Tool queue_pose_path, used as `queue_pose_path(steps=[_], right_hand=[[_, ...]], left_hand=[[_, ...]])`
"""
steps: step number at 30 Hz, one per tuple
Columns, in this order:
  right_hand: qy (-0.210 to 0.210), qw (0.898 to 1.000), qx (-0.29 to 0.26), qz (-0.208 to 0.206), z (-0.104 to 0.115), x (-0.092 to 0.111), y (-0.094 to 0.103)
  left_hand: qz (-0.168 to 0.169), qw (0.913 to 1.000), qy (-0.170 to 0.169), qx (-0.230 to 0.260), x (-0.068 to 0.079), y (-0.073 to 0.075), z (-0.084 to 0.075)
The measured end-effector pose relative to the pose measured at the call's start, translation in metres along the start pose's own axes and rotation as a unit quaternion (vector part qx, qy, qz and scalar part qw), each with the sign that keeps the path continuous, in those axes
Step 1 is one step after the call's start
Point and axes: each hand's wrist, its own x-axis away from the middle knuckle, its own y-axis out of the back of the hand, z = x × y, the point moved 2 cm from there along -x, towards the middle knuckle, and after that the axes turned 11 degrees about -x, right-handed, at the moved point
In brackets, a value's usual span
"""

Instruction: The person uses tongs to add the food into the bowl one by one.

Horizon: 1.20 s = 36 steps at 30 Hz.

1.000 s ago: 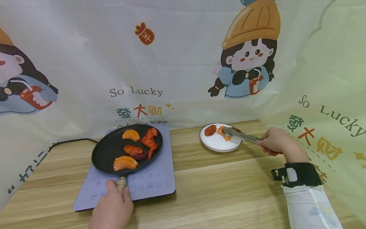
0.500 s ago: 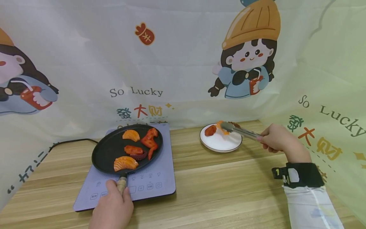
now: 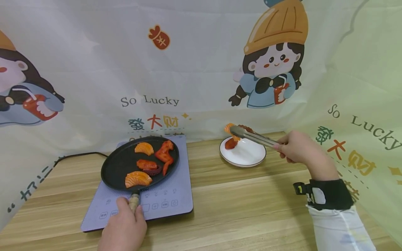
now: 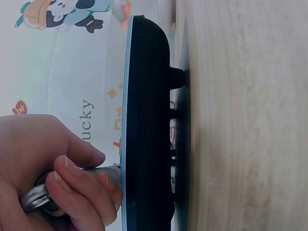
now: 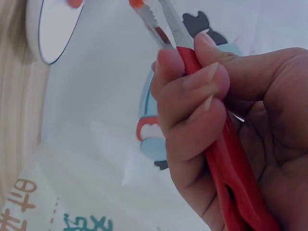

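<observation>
My left hand grips the wooden handle of a black frying pan, with the fingers curled round it in the left wrist view. The pan holds two orange salmon slices, a red chicken wing, a reddish piece and a dark octopus tentacle. My right hand holds metal tongs by their red handles. Between the tongs' tips a salmon slice hangs above the far rim of a white plate. A dark red piece shows behind the tongs; its hold is unclear.
Under the pan lies a lavender induction cooktop, its black cord running left. One red-brown piece stays on the plate. A printed cloth stands behind and to the right of the wooden table.
My right hand has lifted the tongs and salmon slice from the plate and carried them left and up. The dark red piece moved along with them. My left hand and the pan stay put.
</observation>
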Motion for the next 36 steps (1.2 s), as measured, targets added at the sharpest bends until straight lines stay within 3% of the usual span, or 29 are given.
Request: queue_pose_path(steps=[6,12,18,25,36], right_hand=[[0.044,0.998,0.025,-0.022,0.017,0.0,-0.009],[0.065,0.998,0.014,-0.017,0.038,-0.01,-0.037],[0.091,0.996,-0.01,-0.011,0.077,-0.027,-0.064],[0.148,0.988,0.044,-0.027,0.121,-0.041,-0.094],[0.161,0.984,0.07,0.016,0.155,-0.054,-0.141]], left_hand=[[-0.003,0.9999,-0.017,0.0,0.001,0.002,-0.004],[-0.001,0.9997,-0.022,-0.003,0.001,0.001,-0.006],[-0.011,0.9994,-0.033,-0.002,0.001,0.003,-0.007],[-0.012,0.9992,-0.036,-0.007,-0.001,0.006,-0.006],[-0.006,0.9997,-0.022,-0.004,-0.001,0.0,0.001]])
